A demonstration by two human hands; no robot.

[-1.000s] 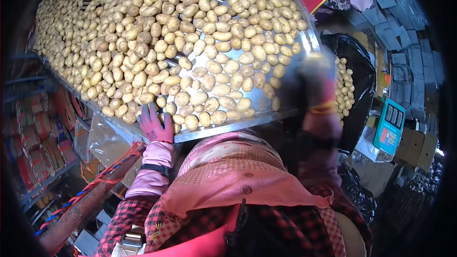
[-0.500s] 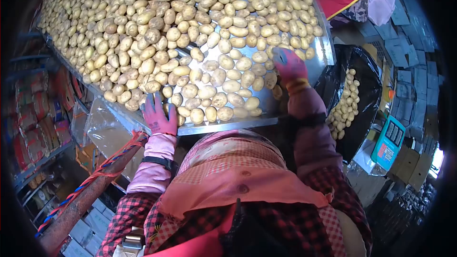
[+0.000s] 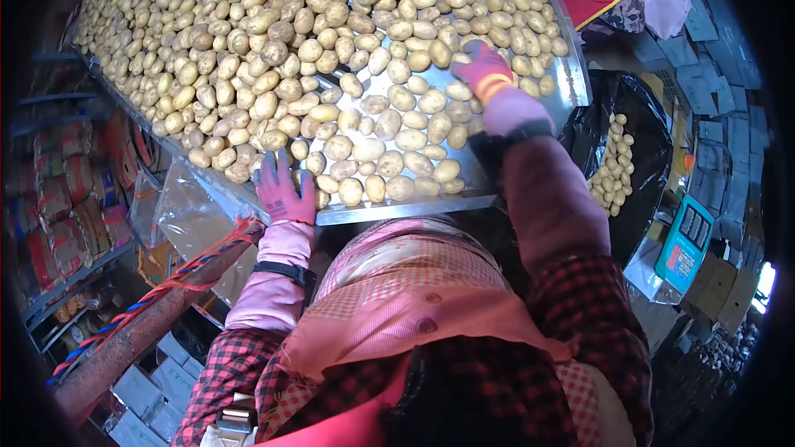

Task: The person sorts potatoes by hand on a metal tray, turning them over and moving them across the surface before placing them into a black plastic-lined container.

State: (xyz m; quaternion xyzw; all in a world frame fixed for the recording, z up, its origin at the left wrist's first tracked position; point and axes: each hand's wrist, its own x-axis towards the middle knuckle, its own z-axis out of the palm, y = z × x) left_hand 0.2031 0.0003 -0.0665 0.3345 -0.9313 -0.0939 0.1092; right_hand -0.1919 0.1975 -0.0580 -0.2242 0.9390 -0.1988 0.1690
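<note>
Many potatoes [image 3: 240, 58] cover a metal table [image 3: 389, 210] with a raised front edge. My left hand [image 3: 284, 190], in a pink and grey glove, lies with spread fingers at the table's front edge, its fingertips beside the nearest potatoes. Further right, my right hand [image 3: 483, 70], gloved alike, reaches over the table among the potatoes. Its fingers point left and are partly bent near a few potatoes; whether they hold one is hidden.
Right of the table, a black plastic bag [image 3: 642, 128] holds more potatoes [image 3: 613, 170]. Beyond it is a teal device [image 3: 685, 242]. A rusty pole [image 3: 141, 339] wrapped in coloured cord stands at left. Filled sacks [image 3: 62, 215] lie on a rack at far left.
My right hand has moved forward and slightly left over the potatoes, from the table's right part. My left hand stays by the front edge. The view has shifted slightly.
</note>
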